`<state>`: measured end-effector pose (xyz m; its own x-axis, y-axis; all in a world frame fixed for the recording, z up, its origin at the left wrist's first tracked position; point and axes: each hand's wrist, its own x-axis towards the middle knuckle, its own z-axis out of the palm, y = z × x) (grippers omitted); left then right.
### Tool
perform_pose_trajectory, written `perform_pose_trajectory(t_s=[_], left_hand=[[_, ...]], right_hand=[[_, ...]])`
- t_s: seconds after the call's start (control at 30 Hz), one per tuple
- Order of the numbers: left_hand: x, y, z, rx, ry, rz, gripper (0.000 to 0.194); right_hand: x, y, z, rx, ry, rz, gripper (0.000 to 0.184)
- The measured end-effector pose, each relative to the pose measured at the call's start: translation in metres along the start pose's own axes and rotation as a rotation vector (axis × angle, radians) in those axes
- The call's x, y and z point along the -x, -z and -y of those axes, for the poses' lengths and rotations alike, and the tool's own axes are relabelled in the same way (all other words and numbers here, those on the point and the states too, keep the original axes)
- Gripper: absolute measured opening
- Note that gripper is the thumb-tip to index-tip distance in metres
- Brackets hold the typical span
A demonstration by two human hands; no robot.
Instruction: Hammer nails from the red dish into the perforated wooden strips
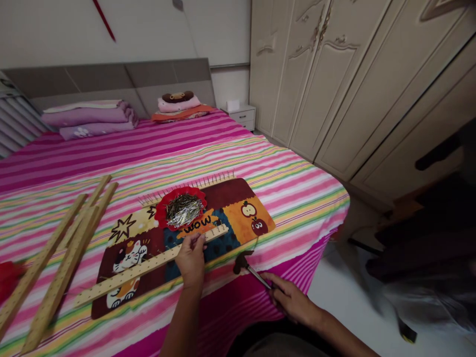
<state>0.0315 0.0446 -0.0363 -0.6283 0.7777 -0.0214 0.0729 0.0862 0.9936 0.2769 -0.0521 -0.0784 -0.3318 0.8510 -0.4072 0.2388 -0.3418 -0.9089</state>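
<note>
My left hand [191,258] rests on a long wooden strip with holes [148,267] that lies across a colourful patchwork mat [238,213]. Its fingers are curled and pinched at the strip's upper edge; what they hold is too small to make out. My right hand [292,300] is closed round the handle of a small hammer [245,265], whose dark head sits on the bed near the mat's front edge. A red scalloped dish [161,210] piled with metal nails [183,209] stands on the mat just beyond my left hand. Another strip with nails standing in it [193,186] lies along the mat's far edge.
Everything lies on a bed with a pink striped cover [148,148]. Several more wooden strips [63,253] lie to the left. Folded blankets [87,116] and pillows [178,106] sit by the headboard. A cream wardrobe [334,74] stands to the right, dark clutter on the floor beside it.
</note>
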Motion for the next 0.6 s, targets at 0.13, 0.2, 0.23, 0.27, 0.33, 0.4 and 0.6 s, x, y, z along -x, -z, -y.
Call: perform_pose_trajectory(t_s=[0.13, 0.2, 0.23, 0.27, 0.33, 0.4, 0.6], left_hand=[[0.001, 0.000, 0.002, -0.045, -0.022, 0.040, 0.025], [0.003, 0.001, 0.003, -0.086, -0.033, 0.039, 0.025], [0.004, 0.001, 0.004, -0.108, -0.035, 0.033, 0.026], [0.004, 0.001, 0.005, -0.126, -0.036, 0.030, 0.026], [0.005, 0.001, 0.006, -0.150, -0.036, 0.031, 0.026], [0.005, 0.001, 0.006, -0.180, -0.032, 0.039, 0.028], [0.005, 0.002, 0.004, -0.403, -0.168, 0.023, 0.025]], right_hand=[[0.001, 0.000, -0.001, 0.000, 0.037, -0.003, 0.043], [0.000, 0.000, -0.005, 0.006, 0.052, -0.006, 0.043], [-0.001, 0.000, -0.007, 0.011, 0.059, -0.008, 0.043], [-0.002, 0.000, -0.010, 0.017, 0.066, -0.009, 0.044], [-0.005, 0.001, -0.015, 0.027, 0.083, -0.013, 0.044], [-0.007, 0.002, -0.017, 0.041, 0.102, -0.021, 0.044], [0.000, 0.003, -0.007, 0.105, 0.165, -0.054, 0.042]])
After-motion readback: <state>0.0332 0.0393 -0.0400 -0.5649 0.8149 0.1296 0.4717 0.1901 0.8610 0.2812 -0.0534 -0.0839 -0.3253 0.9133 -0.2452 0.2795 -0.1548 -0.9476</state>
